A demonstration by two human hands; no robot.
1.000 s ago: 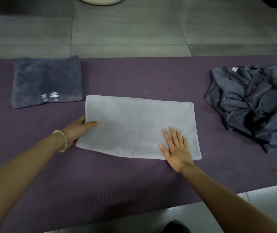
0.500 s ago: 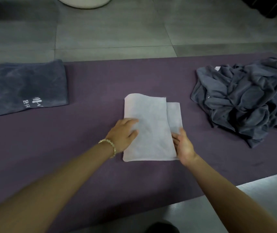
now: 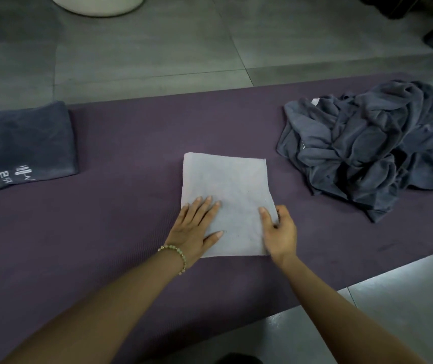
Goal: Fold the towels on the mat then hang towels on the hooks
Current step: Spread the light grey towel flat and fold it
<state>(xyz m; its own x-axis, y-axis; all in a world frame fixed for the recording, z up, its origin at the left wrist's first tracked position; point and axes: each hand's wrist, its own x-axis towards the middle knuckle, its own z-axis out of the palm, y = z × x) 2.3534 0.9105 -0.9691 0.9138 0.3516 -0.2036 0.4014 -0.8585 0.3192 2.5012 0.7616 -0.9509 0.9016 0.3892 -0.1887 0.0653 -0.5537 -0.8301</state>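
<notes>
the pale towel (image 3: pixel 226 195) lay folded to a near square at mid-frame on the purple mat (image 3: pixel 131 143), its slightly longer side running away from the person, toward the top of the frame. the left hand (image 3: pixel 197 227) rested flat on its lower left corner, fingers straight. the right hand (image 3: pixel 279 232) pinched the lower right edge, thumb on top. the folded dark towel (image 3: pixel 21 143) sat at the left edge, nearer the left hand; the heap of dark towels (image 3: pixel 367 143) lay upper right, nearer the right hand.

floor (image 3: pixel 144 56): grey tiles, carrying a purple mat (image 3: pixel 131 143)
mat, left: folded dark grey towel (image 3: pixel 23 143)
mat, middle: folded pale towel (image 3: pixel 226 179)
mat, right: crumpled dark grey heap (image 3: pixel 367 148)
</notes>
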